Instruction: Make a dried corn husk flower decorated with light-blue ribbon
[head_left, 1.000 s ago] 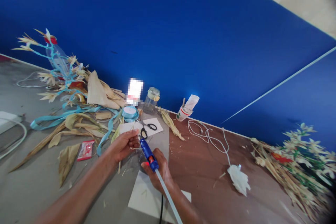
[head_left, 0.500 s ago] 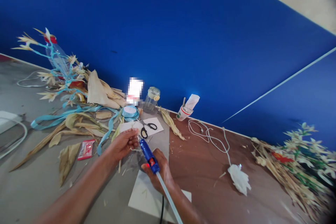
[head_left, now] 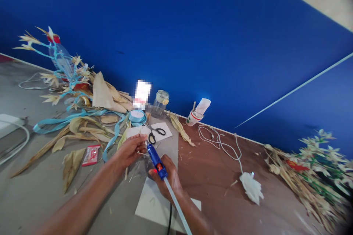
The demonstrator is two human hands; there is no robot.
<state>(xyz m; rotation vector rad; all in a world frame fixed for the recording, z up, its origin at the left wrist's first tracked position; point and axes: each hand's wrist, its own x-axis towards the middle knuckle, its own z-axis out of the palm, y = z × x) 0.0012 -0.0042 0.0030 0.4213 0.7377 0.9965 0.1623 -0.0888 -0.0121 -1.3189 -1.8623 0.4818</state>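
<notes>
My right hand (head_left: pixel 168 176) is wrapped round a blue hot glue gun (head_left: pixel 156 159), with a long pale glue stick (head_left: pixel 176 203) sticking out of its back end. The gun's nozzle points up and left, close to the fingertips of my left hand (head_left: pixel 132 149). Those fingers are pinched together; what they hold is too small to make out. Just beyond the nozzle, black-handled scissors (head_left: pixel 152 138) lie on a white sheet (head_left: pixel 167 132). Under my right wrist is a second white sheet (head_left: pixel 146 202).
Dried corn husks (head_left: pixel 82 132), blue ribbon (head_left: pixel 55 126) and a red packet (head_left: pixel 91 155) lie to the left. Along the blue partition stand a plastic bottle (head_left: pixel 62 58), a glass jar (head_left: pixel 160 104) and a paper cup (head_left: pixel 193 117). A white cable (head_left: pixel 220 143) and husk flowers (head_left: pixel 320 154) lie right.
Almost nothing differs. The whole view has shifted very slightly; both hands and the glue gun keep nearly the same positions.
</notes>
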